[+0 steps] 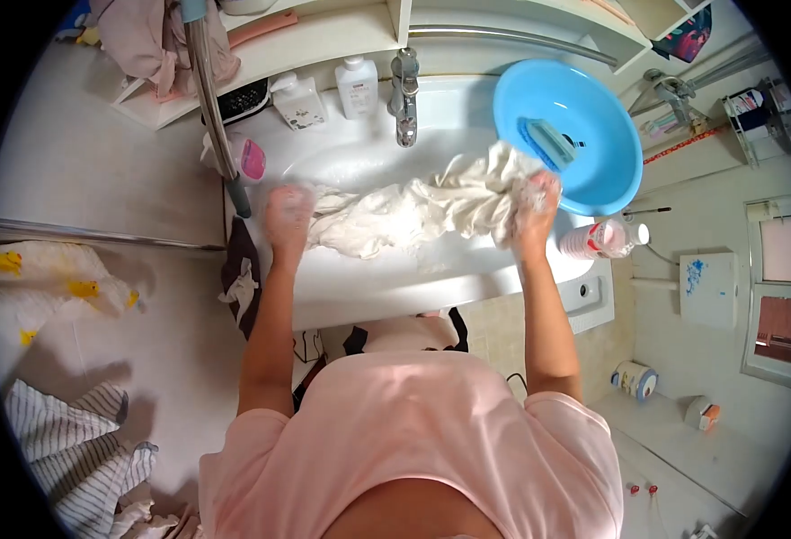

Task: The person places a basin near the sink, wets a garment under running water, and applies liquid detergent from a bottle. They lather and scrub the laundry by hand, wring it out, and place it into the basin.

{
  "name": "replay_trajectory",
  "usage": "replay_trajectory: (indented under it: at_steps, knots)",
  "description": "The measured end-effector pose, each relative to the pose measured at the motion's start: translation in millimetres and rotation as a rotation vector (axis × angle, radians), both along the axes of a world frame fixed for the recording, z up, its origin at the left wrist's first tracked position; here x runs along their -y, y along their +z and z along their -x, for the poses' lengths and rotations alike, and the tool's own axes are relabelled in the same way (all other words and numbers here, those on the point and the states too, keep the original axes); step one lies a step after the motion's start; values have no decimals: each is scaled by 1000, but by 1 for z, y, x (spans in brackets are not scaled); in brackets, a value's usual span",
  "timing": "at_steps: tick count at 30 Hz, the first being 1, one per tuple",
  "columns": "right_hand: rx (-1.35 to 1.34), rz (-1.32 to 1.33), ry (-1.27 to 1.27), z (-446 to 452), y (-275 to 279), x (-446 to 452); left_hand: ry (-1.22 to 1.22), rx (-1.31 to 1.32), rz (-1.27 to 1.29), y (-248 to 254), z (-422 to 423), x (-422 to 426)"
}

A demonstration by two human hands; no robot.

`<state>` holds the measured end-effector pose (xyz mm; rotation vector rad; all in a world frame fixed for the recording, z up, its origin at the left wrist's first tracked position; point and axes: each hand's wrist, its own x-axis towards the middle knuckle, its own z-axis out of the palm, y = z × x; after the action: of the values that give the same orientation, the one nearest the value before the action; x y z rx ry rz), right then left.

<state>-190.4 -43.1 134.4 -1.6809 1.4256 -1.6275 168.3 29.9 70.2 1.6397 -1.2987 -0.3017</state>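
A wet white cloth garment (395, 218), bunched and twisted lengthwise, stretches between my two hands above the white sink (324, 292). My left hand (288, 216) is closed on its left end, slightly blurred. Suds cover my right hand (537, 205), whose fingers are wrapped round the gathered right end, close to the rim of the blue basin (618, 184). Soapy water lies in the sink below the cloth. The chrome faucet (404, 99) stands behind it at the sink's back edge.
In the blue basin lies a light-blue brush-like object (548, 144). A clear plastic bottle with a red label (607, 239) is right of my right hand. A white pump bottle (297, 101) and a white bottle (357, 87) stand behind the sink. A metal pole (211, 99) rises at left.
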Motion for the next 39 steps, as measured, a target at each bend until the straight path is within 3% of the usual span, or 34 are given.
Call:
replay_trajectory:
  at_steps: [2, 3, 5, 6, 8, 11, 14, 15, 17, 20, 22, 24, 26, 27, 28, 29, 30, 31, 33, 37, 39]
  knots:
    - [228, -19, 77, -15, 27, 6, -144, 170, -253, -23, -3, -2]
    - [344, -27, 119, -23, 40, 10, -208, 81, -354, -35, 0, -6]
    - [350, 31, 179, -35, 63, 23, -338, -92, -543, -64, 8, -7]
    - [353, 61, 207, -41, 76, 26, -390, 33, -484, -89, 11, -6]
    - [225, 174, 144, -53, 111, 25, -418, -2, -555, -102, 29, -2]
    - [221, 262, 205, -64, 155, 29, -381, -29, -695, -82, 55, 13]
    - [302, 249, 288, -68, 161, 42, -406, 5, -1039, -44, 59, 24]
    - [384, 192, 307, -69, 163, 40, -248, -101, -863, -105, 49, 28]
    - [580, 3, 383, -65, 172, 26, -121, 24, -758, -84, 36, 27]
    - [607, -83, 470, -47, 159, 26, -56, 202, -442, -74, 2, 30]
    - [441, -154, 527, -43, 135, 20, -116, 95, -154, -12, -2, 32]
    - [-75, -266, 517, -33, 96, 18, -148, -122, -180, 24, 7, 28]
    - [-496, -420, 569, -31, 68, 0, -264, -27, -110, 21, 12, 20]
    - [-844, -458, 543, -29, 42, -2, -323, 21, -76, 20, 15, 13]
    - [-1191, -491, 507, -25, 13, -4, -456, 75, -201, 23, 25, 1]
    - [-1255, -547, 511, -20, -8, -6, -555, 59, -274, 1, 35, -11]
    - [-1318, -603, 517, -14, -29, -8, -688, 93, -575, 11, 47, -20]
    - [-1307, -645, 491, -1, -62, -6, -697, 180, -543, -39, 50, -37]
    - [-1286, -723, 437, 22, -116, 3, -702, 218, -737, -55, 64, -55]
    - [-1362, -670, 643, -16, -102, 4, -592, 96, -727, -28, 82, -57]
    - [-1261, -889, 795, -60, -82, -2, -513, -15, -680, 1, 89, -50]
